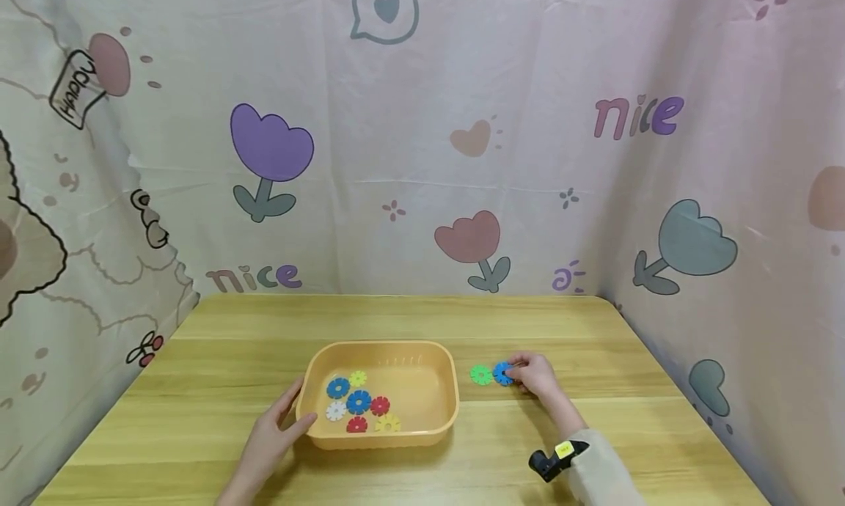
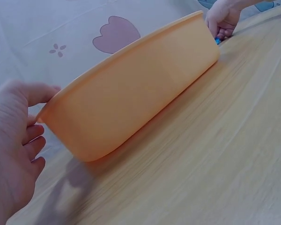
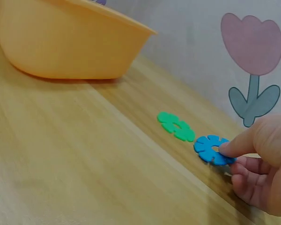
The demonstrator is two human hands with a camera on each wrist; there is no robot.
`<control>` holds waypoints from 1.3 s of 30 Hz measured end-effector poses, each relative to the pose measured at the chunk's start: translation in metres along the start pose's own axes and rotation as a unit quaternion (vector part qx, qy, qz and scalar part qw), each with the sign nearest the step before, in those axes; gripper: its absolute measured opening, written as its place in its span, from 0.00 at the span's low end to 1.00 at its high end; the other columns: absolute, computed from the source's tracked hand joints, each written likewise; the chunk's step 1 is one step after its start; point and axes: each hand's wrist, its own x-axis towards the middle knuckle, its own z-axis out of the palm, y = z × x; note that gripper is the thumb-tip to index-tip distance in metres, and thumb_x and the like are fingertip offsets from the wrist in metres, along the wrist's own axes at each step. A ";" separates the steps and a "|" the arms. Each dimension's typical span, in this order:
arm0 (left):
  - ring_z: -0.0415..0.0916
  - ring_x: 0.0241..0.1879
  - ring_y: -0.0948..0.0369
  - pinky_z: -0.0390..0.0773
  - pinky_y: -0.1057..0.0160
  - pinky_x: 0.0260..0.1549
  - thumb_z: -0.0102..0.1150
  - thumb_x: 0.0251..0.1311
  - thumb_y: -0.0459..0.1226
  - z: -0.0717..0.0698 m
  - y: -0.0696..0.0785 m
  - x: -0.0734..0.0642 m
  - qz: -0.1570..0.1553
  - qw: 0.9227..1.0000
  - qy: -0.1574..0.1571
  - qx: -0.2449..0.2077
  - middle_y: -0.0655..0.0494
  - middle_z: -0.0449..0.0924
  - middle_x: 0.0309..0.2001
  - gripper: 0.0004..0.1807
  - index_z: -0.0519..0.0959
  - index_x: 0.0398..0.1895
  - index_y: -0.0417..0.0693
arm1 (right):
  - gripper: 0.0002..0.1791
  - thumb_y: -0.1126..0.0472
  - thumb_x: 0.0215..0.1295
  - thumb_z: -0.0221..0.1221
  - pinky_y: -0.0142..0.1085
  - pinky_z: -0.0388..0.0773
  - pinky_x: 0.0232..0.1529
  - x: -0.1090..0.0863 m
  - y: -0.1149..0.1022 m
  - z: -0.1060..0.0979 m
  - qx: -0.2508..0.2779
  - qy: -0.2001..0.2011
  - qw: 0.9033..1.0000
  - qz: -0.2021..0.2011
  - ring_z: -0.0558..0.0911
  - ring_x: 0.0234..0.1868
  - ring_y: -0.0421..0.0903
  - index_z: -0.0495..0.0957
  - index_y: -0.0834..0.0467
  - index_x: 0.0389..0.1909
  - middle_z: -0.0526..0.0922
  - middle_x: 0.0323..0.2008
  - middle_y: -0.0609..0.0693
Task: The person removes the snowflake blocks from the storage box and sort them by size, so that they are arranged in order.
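My right hand (image 1: pixel 533 375) pinches a blue notched plastic disc (image 3: pixel 210 149) between thumb and fingers, close over the table. Just left of it a green notched disc (image 3: pixel 175 126) lies flat on the wood. With thumb and fingers on either side of the rim, my left hand (image 1: pixel 272 429) grips the near left corner of an orange plastic basin (image 1: pixel 441 438). Inside the basin, toward its left half, lie several discs: blue ones (image 1: pixel 359 402), red ones (image 1: pixel 380 405), yellow ones (image 1: pixel 387 423) and a white one (image 1: pixel 336 411).
The basin stands on a wood-grain table (image 1: pixel 541 319). A printed curtain (image 1: pixel 396 161) hangs behind the table and along both sides. On the right wrist sits a black strap with a small camera (image 1: pixel 553 460).
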 end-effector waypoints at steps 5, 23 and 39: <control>0.48 0.66 0.37 0.50 0.39 0.61 0.60 0.58 0.36 -0.001 -0.002 -0.001 0.016 1.000 -0.007 -0.019 0.34 0.52 0.67 0.37 0.56 0.67 0.33 | 0.08 0.72 0.54 0.60 0.32 0.70 0.19 -0.003 -0.003 0.001 -0.057 0.011 0.998 -0.022 0.70 0.19 0.42 0.77 0.69 0.36 0.75 0.24 0.52; 0.49 0.65 0.35 0.50 0.41 0.60 0.60 0.57 0.34 0.000 0.001 -0.003 0.027 1.000 0.002 -0.016 0.31 0.52 0.66 0.36 0.57 0.65 0.28 | 0.12 0.68 0.57 0.60 0.35 0.79 0.26 -0.005 -0.009 -0.002 -0.030 0.006 0.999 -0.017 0.76 0.28 0.45 0.76 0.71 0.41 0.78 0.32 0.55; 0.47 0.65 0.35 0.49 0.38 0.61 0.60 0.58 0.35 0.000 0.003 -0.004 0.014 1.000 -0.004 -0.024 0.32 0.51 0.67 0.36 0.56 0.66 0.29 | 0.12 0.67 0.56 0.62 0.36 0.79 0.29 -0.028 -0.117 0.046 0.056 -0.101 0.985 -0.128 0.76 0.29 0.42 0.78 0.69 0.40 0.80 0.30 0.52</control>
